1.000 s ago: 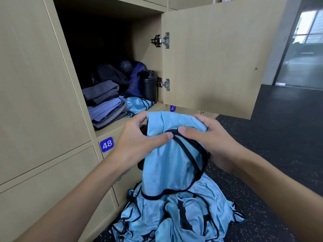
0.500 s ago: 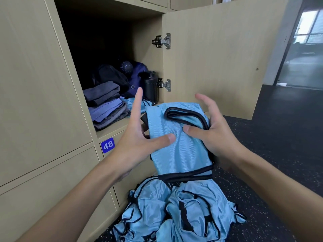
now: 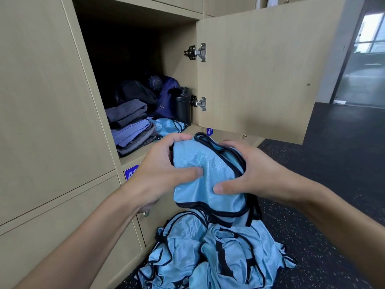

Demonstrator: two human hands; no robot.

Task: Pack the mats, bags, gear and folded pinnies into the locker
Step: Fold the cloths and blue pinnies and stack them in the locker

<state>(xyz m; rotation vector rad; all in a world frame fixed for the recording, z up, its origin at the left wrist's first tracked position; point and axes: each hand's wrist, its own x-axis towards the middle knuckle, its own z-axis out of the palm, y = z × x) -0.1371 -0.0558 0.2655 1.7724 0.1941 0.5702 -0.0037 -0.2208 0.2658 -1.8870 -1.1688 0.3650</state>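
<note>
1. Fingers (image 3: 179, 139) of the left hand (image 3: 158, 174) are curling over the upper left edge of a light blue pinny (image 3: 200, 161), and the thumb is pressing into its front, so this hand is grasping the cloth.
2. On the other side, the right hand (image 3: 256, 174) is gripping the same pinny. Its upper fingers are wrapping over the black-trimmed top right edge and its thumb is pushing into the lower front.
3. Bunched between both hands at the centre of the frame, the pinny is hanging in the air with its black-edged hem drooping below the thumbs.
4. Directly beneath it, at lower centre, a loose pile of pinnies (image 3: 208, 253) is lying on the dark speckled floor (image 3: 333, 184).
5. Above the hands, at upper centre, the locker (image 3: 133, 154) is standing with its door (image 3: 260, 76) swung out to the right.
6. Inside, folded mats (image 3: 129, 126) are sitting stacked at the left. A folded blue pinny (image 3: 168, 126) is lying beside them, with a purple bag (image 3: 166, 101) behind it and a black bottle (image 3: 182, 105) standing at the right wall.
</note>
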